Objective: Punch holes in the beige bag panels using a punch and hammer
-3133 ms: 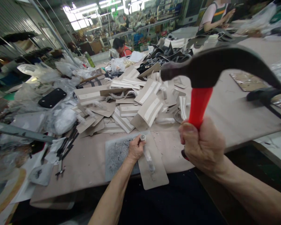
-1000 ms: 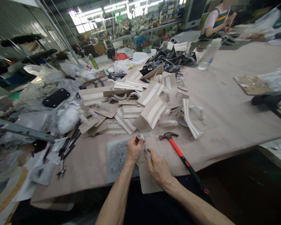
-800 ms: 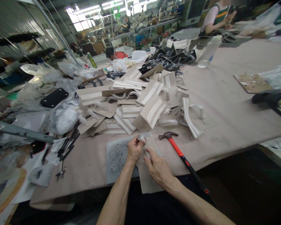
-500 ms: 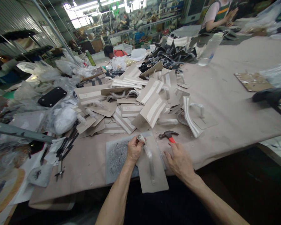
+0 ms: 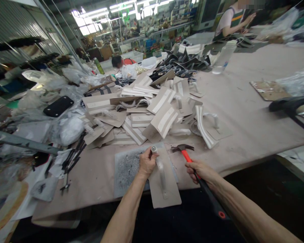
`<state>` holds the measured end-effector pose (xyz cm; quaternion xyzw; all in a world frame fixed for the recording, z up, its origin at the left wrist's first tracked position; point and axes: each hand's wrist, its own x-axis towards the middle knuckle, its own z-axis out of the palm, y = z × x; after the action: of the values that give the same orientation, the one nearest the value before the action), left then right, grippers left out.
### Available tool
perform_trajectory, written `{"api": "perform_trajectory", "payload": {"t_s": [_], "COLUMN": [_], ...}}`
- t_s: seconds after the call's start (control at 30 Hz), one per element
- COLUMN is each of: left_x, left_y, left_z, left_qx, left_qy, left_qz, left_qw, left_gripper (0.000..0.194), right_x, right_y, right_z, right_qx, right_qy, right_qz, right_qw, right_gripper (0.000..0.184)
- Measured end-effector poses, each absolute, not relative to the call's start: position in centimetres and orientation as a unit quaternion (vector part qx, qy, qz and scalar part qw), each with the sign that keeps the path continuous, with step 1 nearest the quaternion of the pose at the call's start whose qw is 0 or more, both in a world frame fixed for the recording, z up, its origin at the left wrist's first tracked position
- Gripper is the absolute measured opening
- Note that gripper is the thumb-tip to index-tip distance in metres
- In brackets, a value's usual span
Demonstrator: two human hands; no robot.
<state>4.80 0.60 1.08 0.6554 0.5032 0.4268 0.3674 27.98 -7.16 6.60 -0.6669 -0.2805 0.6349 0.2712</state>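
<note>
My left hand (image 5: 147,164) is closed, thumb and fingers pinching a short whitish cylinder with a round metal top (image 5: 154,150). That cylinder stands at the far end of a plastic-wrapped handle (image 5: 162,179) on a beige panel (image 5: 171,187). The panel rests partly on a scuffed grey board (image 5: 125,168) and juts past the table's front edge. In my right hand (image 5: 199,171), closed around the shaft, is a claw hammer (image 5: 186,154) with a red and black handle. Its dark head is to the right of the cylinder, apart from it.
A heap of beige panels with handles (image 5: 139,118) lies just beyond my hands. Plastic bags (image 5: 71,130) and a caliper (image 5: 65,182) are on the left. Farther off stand a clear bottle (image 5: 224,59) and a co-worker (image 5: 230,22). A black strap-like piece (image 5: 291,106) lies right.
My right hand has closed around the hammer's handle and moved slightly right; more of the handle now shows. The left hand keeps its pinch on the cylinder, and the panel has barely shifted.
</note>
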Motion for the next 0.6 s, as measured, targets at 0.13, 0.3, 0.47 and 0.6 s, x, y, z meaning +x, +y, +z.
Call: {"api": "perform_trajectory", "payload": {"t_s": [0.13,0.3,0.47,0.6], "left_x": [4.9,4.9,4.9,4.8], "left_y": [0.4,0.3,0.3,0.3], "left_z": [1.3,1.3,1.3,1.3], "left_qx": [0.690,0.689,0.698,0.702], "left_qy": [0.489,0.500,0.490,0.486], "left_qz": [0.415,0.412,0.409,0.410], "left_qw": [0.336,0.324,0.325,0.320], "left_gripper": [0.015,0.017,0.017,0.015], "right_x": [26.1,25.2,26.4,26.1], "right_y": [-7.4,-6.5,-5.2,-5.4], "right_z": [10.5,12.6,18.2,21.3], "right_qx": [-0.646,-0.602,-0.563,-0.601], "right_qy": [-0.502,-0.762,-0.804,-0.669], "right_qz": [0.480,0.155,0.055,-0.033], "right_qw": [0.316,0.180,0.184,0.436], "right_gripper": [0.026,0.022,0.019,0.020]}}
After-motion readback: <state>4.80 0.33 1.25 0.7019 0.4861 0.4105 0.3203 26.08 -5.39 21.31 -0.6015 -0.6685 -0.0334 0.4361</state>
